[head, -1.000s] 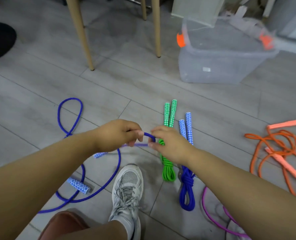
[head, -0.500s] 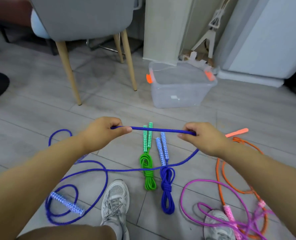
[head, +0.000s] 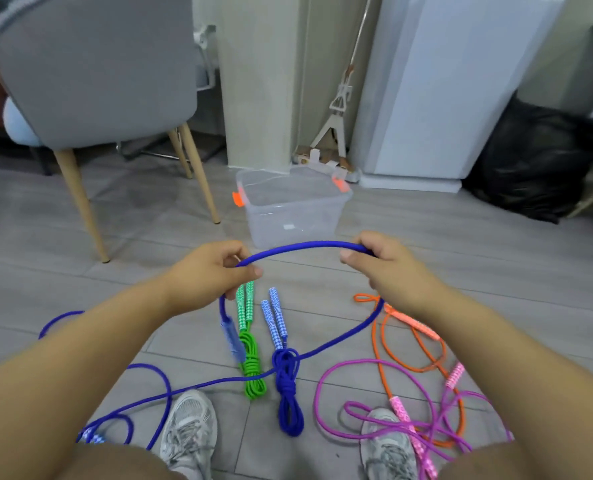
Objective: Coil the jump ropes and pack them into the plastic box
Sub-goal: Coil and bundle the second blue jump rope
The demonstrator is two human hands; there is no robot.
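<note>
Grey plank flooring [head: 478,244] runs back to a wall, where one grey chair [head: 94,64] on wooden legs stands at the left, a tall white unit [head: 444,81] at the right and one black bag [head: 530,161] beside it. One clear plastic box [head: 288,220] sits on the floor between them, lid off, with two orange latches on its rim; nothing can be made out inside it.

Five jump ropes are in view. Two are coiled and lie side by side on the floor just ahead of the person's feet: a green coil [head: 251,368] and a blue coil [head: 288,393], each with its pair of patterned handles pointing toward the box. Three are loose. An orange rope [head: 379,341] and a pink rope [head: 322,386] sprawl at the right, overlapping each other, with the pink one crossing the right shoe [head: 385,448]. The third, a loose blue rope [head: 298,244], is held up in front of the box.

The left hand [head: 212,271] and the right hand [head: 385,268] are apart, each with fingers curled and pinching that blue rope, so a short arch of it spans between them. Below the left hand one handle [head: 232,337] hangs; from the right hand the rope trails down across both coils to loops beside the left shoe [head: 189,431], where its second handle [head: 92,438] lies
</note>
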